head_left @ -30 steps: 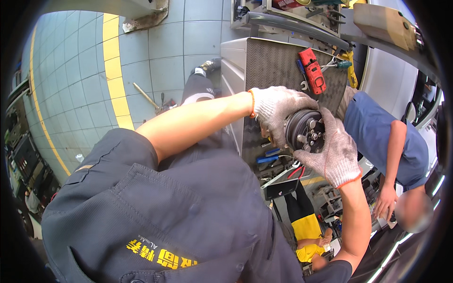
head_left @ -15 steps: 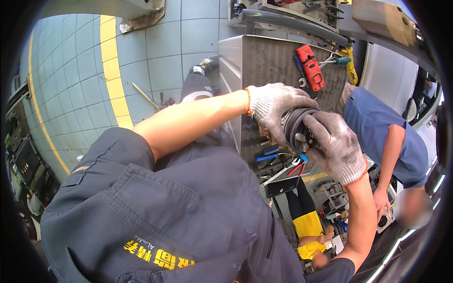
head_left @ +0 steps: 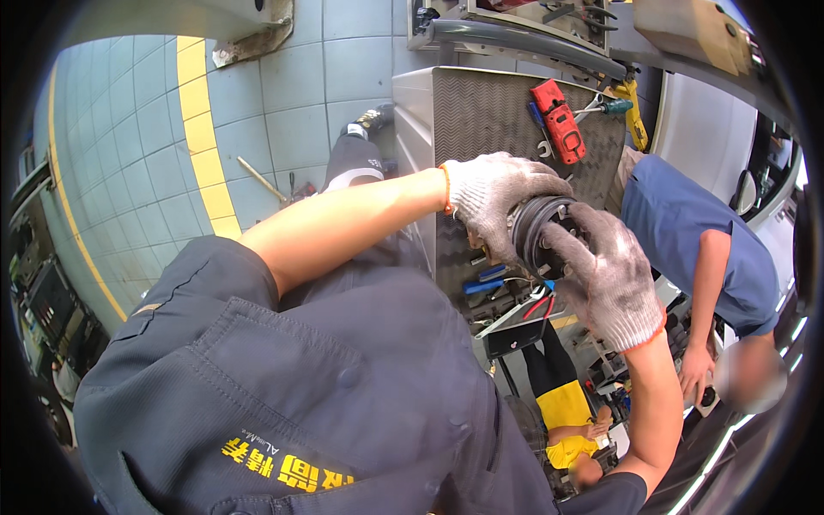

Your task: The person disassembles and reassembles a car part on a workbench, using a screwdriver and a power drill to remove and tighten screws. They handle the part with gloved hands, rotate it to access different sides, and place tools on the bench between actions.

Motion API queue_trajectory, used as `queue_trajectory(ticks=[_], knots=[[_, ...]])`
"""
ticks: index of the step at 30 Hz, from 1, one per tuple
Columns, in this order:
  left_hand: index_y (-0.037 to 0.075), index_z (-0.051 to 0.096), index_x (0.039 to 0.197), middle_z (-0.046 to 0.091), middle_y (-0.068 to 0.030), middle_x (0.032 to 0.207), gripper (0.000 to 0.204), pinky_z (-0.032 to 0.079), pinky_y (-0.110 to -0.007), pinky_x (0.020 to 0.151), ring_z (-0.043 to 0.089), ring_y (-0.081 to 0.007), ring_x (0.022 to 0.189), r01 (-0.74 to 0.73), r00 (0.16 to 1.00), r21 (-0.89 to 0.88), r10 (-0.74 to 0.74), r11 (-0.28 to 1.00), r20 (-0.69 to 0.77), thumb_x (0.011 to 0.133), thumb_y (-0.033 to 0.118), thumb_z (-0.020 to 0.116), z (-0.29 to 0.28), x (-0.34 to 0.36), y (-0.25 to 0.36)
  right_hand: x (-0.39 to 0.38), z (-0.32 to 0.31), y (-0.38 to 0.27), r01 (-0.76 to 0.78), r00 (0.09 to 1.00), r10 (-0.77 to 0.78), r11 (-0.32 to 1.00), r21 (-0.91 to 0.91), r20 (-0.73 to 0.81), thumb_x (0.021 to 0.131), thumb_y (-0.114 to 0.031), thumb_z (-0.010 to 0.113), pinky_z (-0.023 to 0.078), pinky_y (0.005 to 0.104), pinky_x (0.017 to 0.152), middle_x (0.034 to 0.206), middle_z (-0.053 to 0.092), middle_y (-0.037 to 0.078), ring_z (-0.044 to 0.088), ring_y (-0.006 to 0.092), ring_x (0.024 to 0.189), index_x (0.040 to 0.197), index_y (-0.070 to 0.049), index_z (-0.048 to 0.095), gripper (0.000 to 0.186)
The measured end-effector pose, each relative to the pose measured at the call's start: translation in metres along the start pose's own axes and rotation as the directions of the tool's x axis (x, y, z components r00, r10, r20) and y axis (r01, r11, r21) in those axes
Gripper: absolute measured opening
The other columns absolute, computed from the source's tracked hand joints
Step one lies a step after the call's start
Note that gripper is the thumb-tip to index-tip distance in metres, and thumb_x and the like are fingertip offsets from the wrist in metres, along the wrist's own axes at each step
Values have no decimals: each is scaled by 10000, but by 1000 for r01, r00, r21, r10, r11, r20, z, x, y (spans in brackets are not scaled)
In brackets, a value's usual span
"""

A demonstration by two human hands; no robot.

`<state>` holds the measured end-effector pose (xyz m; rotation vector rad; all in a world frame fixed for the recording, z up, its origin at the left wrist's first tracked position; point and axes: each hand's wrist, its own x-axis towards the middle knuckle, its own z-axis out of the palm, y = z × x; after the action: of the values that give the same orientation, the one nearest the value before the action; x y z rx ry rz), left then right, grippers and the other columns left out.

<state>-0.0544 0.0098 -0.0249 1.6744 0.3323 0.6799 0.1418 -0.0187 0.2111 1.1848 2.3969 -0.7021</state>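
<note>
My left hand, in a soiled knitted glove, is closed round the back and left of a round black metal pulley part. My right hand, gloved too, has bent fingers on the front face of the same part, hiding much of it. Both are over a cart top with a dark ribbed mat, which holds a red tool, wrenches and a green-handled screwdriver. Nearer me lie blue-handled tools and red-handled pliers.
A co-worker in blue leans at the right; another person in yellow is lower right. A metal frame crosses the top. A rod lies on the tiled floor at left, beside a leg in dark trousers.
My right hand has moved from gripping the part's rim to over its face, turning more palm-down. Both hands shifted slightly left. The co-worker's hand moved a little.
</note>
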Motion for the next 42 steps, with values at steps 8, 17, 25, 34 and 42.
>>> queue_trajectory(ticks=[8,17,25,34,42], knots=[[5,651,1627,735,-259,1556,1246,621,-529,1198,739,-462,1410,45,999,6,-45,999,20,555,504,1044,0,-2,1,8,9,28,215,977,-212,972,-96,40,721,-125,941,671,502,974,1388,733,116,744,379,1157,1381,-262,839,682],[12,672,1602,755,-257,1522,1194,632,-530,1173,755,-466,1372,20,1000,9,-21,1000,24,563,482,1025,-2,0,1,7,3,-12,-673,734,661,738,41,155,987,-301,881,658,598,898,1018,820,272,838,501,1000,1164,-24,782,343],[-20,640,1631,746,-276,1527,1267,629,-532,1180,748,-467,1384,-9,1000,22,9,1000,-1,549,505,1041,0,-2,-2,9,5,27,209,978,-209,977,42,9,730,-76,974,655,546,1023,1410,735,182,773,433,1221,1365,-169,812,662],[-12,644,1629,744,-275,1533,1258,628,-528,1185,746,-464,1394,43,999,33,-44,999,29,549,506,1033,0,-2,-1,20,9,30,211,977,-210,977,24,-33,732,-196,1006,648,502,925,1301,704,107,729,349,1104,1203,-115,768,534],[99,701,1606,775,-192,1531,1220,632,-522,1184,766,-415,1392,76,997,55,-77,996,24,548,598,1047,1,0,-1,27,18,-4,-607,794,592,785,120,140,1073,-446,825,651,574,878,991,816,297,832,459,949,1173,-65,835,394]])
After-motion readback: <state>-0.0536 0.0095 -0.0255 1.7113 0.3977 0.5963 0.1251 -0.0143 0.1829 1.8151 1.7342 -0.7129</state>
